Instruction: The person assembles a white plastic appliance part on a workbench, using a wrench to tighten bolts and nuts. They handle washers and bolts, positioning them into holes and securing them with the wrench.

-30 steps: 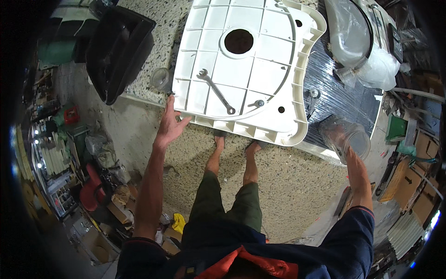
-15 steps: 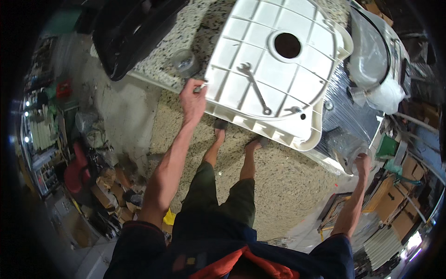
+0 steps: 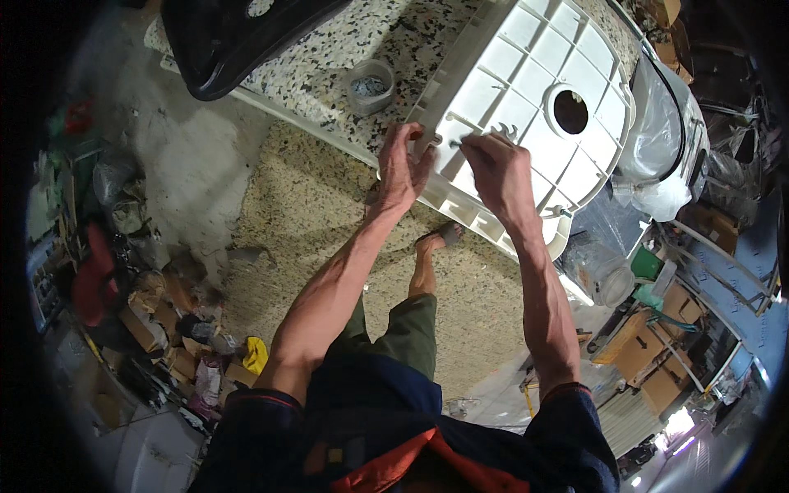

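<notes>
A large white ribbed plastic panel (image 3: 516, 105) with a round hole lies on the speckled table, its near edge in front of me. My left hand (image 3: 399, 171) is at the panel's left corner, fingers curled in a pinch; what they hold, if anything, is too small to make out. Close by, my right hand (image 3: 500, 174) pinches a small bolt (image 3: 455, 144) just above the panel, pointing toward the left hand. An open-end wrench (image 3: 505, 131) lies on the panel, mostly hidden behind the right hand. Another small bolt (image 3: 561, 212) sits near the panel's near right corner.
A clear cup (image 3: 374, 106) of small metal parts stands left of the panel. Beyond it is a black moulded part (image 3: 222, 49). A clear plastic jar (image 3: 612, 283) lies at the table's right edge, near a bagged part (image 3: 657, 123). Cardboard boxes (image 3: 666, 345) crowd the right.
My right hand has left the clear jar and come over the panel with a small bolt. The left hand has shifted right along the panel's corner. My view has moved left.
</notes>
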{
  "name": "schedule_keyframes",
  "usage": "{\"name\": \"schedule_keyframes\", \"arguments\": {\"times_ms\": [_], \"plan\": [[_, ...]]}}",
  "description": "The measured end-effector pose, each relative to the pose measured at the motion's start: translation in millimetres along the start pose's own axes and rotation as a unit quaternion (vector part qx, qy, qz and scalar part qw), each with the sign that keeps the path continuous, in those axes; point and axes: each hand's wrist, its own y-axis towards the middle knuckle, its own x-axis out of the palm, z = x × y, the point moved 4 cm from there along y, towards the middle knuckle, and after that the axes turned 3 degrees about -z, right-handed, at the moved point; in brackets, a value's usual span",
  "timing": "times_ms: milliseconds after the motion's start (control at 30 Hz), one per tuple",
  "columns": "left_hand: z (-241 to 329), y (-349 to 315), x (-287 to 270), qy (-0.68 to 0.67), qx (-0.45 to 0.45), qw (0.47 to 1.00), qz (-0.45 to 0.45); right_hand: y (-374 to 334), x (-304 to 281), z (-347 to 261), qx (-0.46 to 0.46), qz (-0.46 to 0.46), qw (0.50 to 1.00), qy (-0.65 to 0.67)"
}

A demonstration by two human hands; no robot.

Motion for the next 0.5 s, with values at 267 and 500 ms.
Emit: {"name": "schedule_keyframes", "arguments": {"times_ms": [267, 500], "plan": [[6, 4, -5, 0.081, 0.100, 0.991, 0.026, 38, 47, 1, -0.001, -0.093, 0.989, -0.111], [2, 1, -3, 0.073, 0.091, 0.993, 0.036, 53, 39, 3, 0.022, -0.097, 0.992, -0.079]]}}
